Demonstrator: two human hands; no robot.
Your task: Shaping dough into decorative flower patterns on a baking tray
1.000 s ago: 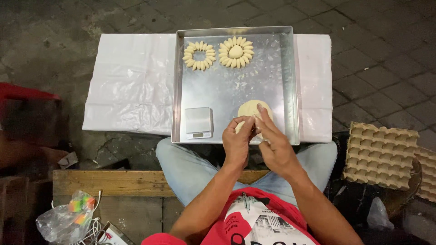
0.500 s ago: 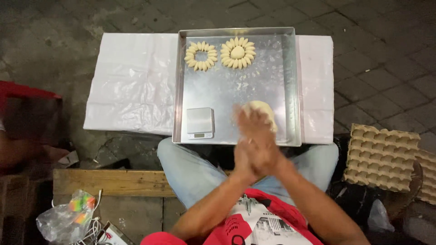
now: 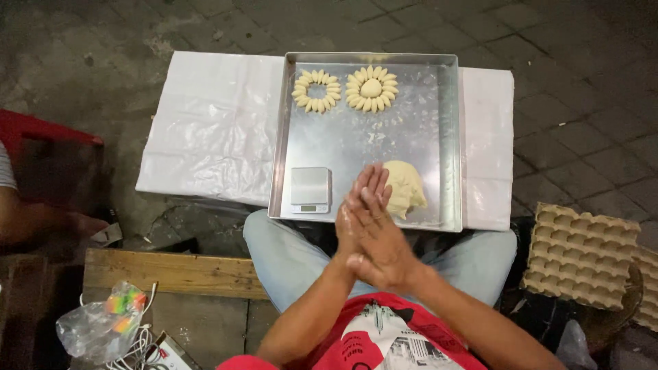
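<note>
My left hand (image 3: 356, 209) and my right hand (image 3: 381, 248) are pressed flat, palm against palm, above the near edge of a square metal tray (image 3: 418, 130). Whatever lies between the palms is hidden. A pale dough lump (image 3: 408, 188) sits on the tray just right of my fingertips. To the left of my hands, a small silver digital scale (image 3: 310, 189) occupies the tray's near left corner. At the tray's far edge lie a ring of small dough pieces (image 3: 316, 91) and a dough flower with a round centre (image 3: 371, 88).
The tray rests on a white plastic sheet (image 3: 212, 130) over a low stand on paved ground. Stacked egg cartons (image 3: 582, 253) stand at right. A wooden plank (image 3: 171, 270) and a plastic bag with cables (image 3: 103, 325) lie at lower left. Another person's arm (image 3: 34, 219) shows at far left.
My hands left the dough lump, drew back toward me and came together palm to palm. The lump now lies uncovered on the tray.
</note>
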